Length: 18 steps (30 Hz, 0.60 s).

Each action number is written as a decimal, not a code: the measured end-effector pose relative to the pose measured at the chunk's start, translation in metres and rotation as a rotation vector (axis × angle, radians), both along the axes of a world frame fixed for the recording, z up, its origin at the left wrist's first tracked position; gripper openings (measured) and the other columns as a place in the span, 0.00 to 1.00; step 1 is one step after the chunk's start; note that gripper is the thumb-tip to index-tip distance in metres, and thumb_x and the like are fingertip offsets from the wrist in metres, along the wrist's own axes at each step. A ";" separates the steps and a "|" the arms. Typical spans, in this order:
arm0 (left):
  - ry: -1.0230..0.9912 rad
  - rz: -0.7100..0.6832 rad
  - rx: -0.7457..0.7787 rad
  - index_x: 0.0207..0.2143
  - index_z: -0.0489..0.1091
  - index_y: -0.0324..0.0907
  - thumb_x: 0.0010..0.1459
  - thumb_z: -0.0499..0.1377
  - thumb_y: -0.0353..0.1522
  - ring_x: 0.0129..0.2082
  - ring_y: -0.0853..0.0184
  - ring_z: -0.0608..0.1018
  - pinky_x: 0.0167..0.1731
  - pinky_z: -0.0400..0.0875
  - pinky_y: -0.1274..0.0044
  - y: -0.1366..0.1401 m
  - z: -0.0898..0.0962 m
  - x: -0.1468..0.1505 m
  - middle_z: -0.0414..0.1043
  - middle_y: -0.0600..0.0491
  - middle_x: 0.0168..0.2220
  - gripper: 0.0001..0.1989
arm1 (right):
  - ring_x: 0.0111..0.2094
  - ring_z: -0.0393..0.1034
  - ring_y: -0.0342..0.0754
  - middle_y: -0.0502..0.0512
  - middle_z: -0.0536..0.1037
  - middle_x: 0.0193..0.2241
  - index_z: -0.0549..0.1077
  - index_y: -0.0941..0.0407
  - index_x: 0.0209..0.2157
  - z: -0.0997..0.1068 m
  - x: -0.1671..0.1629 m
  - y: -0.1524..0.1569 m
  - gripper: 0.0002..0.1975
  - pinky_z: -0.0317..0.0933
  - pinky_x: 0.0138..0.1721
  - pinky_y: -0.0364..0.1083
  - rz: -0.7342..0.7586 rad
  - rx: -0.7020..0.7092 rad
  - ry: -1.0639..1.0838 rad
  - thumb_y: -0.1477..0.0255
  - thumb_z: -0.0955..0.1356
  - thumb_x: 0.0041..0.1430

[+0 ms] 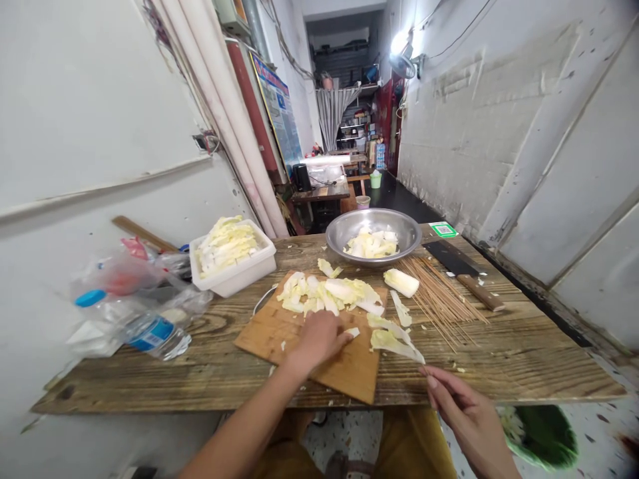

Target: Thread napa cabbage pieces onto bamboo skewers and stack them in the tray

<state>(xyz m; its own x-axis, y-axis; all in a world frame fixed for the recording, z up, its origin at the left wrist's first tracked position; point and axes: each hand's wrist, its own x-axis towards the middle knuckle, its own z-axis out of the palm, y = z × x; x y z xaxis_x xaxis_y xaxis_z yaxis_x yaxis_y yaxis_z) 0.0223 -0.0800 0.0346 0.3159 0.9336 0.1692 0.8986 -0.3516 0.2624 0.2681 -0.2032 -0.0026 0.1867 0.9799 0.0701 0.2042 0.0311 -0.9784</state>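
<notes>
On the wooden cutting board (279, 332) lies a pile of cut napa cabbage leaves (344, 291). My left hand (322, 336) is over the near side of the pile, fingers curled down into the leaves; its fingertips are hidden. A small white scrap (352, 332) lies by its thumb. At the table's front edge, my right hand (462, 406) pinches what looks like a thin bamboo skewer, mostly hidden by the fingers. Cabbage strips (394, 342) stretch from those fingertips toward the board. Loose bamboo skewers (439, 299) lie to the right, beside a cabbage chunk (402, 283).
Behind the board stands a steel bowl (374, 219) with cut cabbage. A white tub (249, 269) of stacked cabbage is at the left, near a water bottle (154, 332) and plastic bags (124, 276). A cleaver (466, 276) lies at the right; a green-lined bin (546, 436) stands below.
</notes>
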 end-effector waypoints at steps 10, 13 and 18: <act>-0.786 0.017 -0.043 0.40 0.72 0.42 0.57 0.55 0.37 0.36 0.66 0.77 0.38 0.70 0.75 -0.039 0.002 -0.007 0.77 0.51 0.37 0.12 | 0.24 0.73 0.44 0.51 0.80 0.26 0.78 0.53 0.36 0.012 -0.008 -0.011 0.09 0.67 0.25 0.38 0.061 0.253 -0.254 0.67 0.67 0.56; -0.859 -0.017 -0.043 0.40 0.74 0.44 0.55 0.57 0.36 0.39 0.65 0.77 0.41 0.71 0.74 -0.058 0.014 -0.011 0.77 0.52 0.39 0.11 | 0.32 0.76 0.46 0.52 0.81 0.33 0.76 0.51 0.39 0.020 -0.011 -0.012 0.10 0.69 0.34 0.38 0.194 0.391 -0.360 0.73 0.66 0.57; -0.927 -0.188 0.010 0.34 0.76 0.44 0.55 0.58 0.32 0.38 0.64 0.77 0.40 0.71 0.73 -0.076 0.023 -0.017 0.78 0.51 0.34 0.07 | 0.36 0.76 0.44 0.52 0.80 0.38 0.71 0.50 0.48 0.036 -0.014 -0.017 0.18 0.68 0.36 0.38 0.326 0.562 -0.429 0.81 0.64 0.57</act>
<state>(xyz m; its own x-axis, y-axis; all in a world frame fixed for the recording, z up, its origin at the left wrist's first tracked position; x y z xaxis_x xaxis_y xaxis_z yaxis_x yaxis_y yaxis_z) 0.0055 -0.1563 0.0580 0.1966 0.8780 0.4363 0.2617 -0.4759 0.8397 0.2542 -0.2198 0.0333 -0.2606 0.7766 0.5735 0.4565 0.6226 -0.6356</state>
